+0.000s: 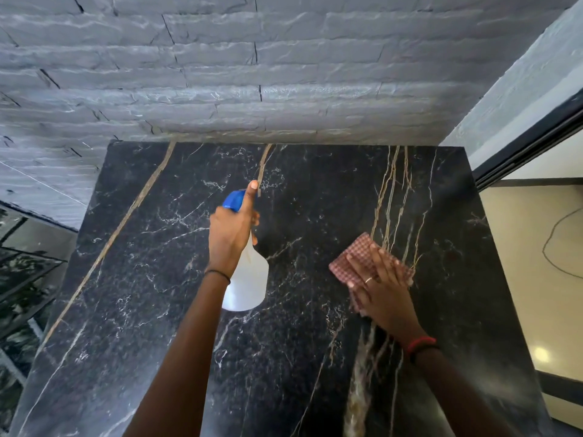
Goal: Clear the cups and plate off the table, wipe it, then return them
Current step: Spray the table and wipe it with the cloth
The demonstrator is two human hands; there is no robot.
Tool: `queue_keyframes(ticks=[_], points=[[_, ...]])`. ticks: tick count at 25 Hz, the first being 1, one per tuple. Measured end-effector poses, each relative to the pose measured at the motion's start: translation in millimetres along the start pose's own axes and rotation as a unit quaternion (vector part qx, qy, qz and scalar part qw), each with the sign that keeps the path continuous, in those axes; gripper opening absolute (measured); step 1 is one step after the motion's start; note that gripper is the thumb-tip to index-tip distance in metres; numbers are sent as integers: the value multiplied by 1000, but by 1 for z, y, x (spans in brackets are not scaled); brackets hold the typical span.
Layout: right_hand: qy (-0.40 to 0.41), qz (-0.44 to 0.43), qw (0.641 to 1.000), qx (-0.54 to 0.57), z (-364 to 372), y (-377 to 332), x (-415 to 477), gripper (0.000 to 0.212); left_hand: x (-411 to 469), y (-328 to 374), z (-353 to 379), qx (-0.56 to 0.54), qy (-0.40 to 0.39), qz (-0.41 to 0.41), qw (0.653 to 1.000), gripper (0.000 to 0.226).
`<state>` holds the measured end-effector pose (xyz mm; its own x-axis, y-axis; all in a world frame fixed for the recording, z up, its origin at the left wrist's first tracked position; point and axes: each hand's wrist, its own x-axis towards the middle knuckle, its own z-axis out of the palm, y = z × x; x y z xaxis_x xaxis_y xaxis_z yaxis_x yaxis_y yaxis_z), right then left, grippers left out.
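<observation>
The table (151, 310) has a black marble top with white and gold veins, and it stands against a grey stone wall (220, 74) on the far side. The left hand (232, 236) is above the middle of the table and its fingers are closed around a white spray bottle (249, 279) with a blue head. The right hand (380, 285) lies flat with the fingers spread, and presses a red checked cloth (356, 257) on the right part of the table.

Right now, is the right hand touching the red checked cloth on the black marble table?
Touching. The head view shows the right hand pressed flat on the red checked cloth, fingers spread across it against the black marble table.
</observation>
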<state>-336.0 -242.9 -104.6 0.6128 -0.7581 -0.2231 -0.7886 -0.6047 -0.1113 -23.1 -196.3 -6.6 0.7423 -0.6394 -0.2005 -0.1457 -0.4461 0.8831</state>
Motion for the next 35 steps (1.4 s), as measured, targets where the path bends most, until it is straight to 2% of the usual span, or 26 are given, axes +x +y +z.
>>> queue_keyframes(ticks=[3,6,8,10,13,15,18,22,24,27,31,35], points=[[-1,62,998,15,-22,16,69,56,8,2,7,8,-4,-7,1000,41],[-3,91,994,58,-35,-7,140,56,15,5,8,2,-6,-3,1000,39],[-3,69,996,59,-37,-38,168,55,20,6,7,-4,3,-4,1000,38],[-1,8,999,34,-31,-71,171,54,27,8,4,1,16,-4,1000,41],[12,-73,997,16,-15,-94,138,54,37,7,2,5,21,-4,1000,55],[23,-89,996,15,-5,-82,108,55,43,7,2,9,24,-9,1000,60],[10,-69,998,-10,-7,-31,92,59,51,7,2,4,27,-11,1000,44],[-7,5,1000,-9,-35,30,149,62,56,2,-2,1,27,-23,999,40],[3,36,999,12,-48,34,195,58,57,1,-9,1,34,-24,999,31],[-4,54,998,43,-57,-1,259,57,59,-4,-19,0,43,-33,999,31],[-16,-24,999,24,-51,-76,279,57,57,-10,-39,5,77,-40,996,38],[-19,-130,991,-4,-24,-128,207,56,47,-13,-57,-11,100,-35,994,36]])
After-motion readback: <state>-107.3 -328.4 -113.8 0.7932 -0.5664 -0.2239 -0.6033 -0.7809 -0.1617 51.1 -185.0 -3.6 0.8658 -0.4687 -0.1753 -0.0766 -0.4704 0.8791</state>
